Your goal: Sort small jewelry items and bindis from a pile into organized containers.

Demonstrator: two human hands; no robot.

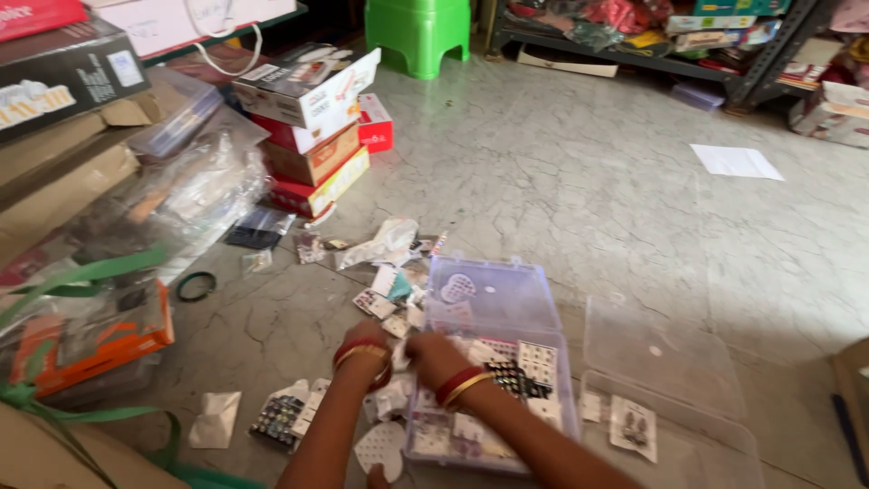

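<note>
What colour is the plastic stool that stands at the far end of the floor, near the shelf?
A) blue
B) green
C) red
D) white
B: the stool at the top of the view is bright green, standing on the grey stone floor beside the metal shelf.

Head view: looked steeply down and forward, close above grey marble floor [579, 181].
Shared scene: none, single view.

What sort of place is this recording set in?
Probably a small shop's stockroom or storage corner: stacked cardboard boxes, a metal shelf crowded with packaged goods, and clear plastic organiser cases of carded trinkets open on the stone floor.
</note>
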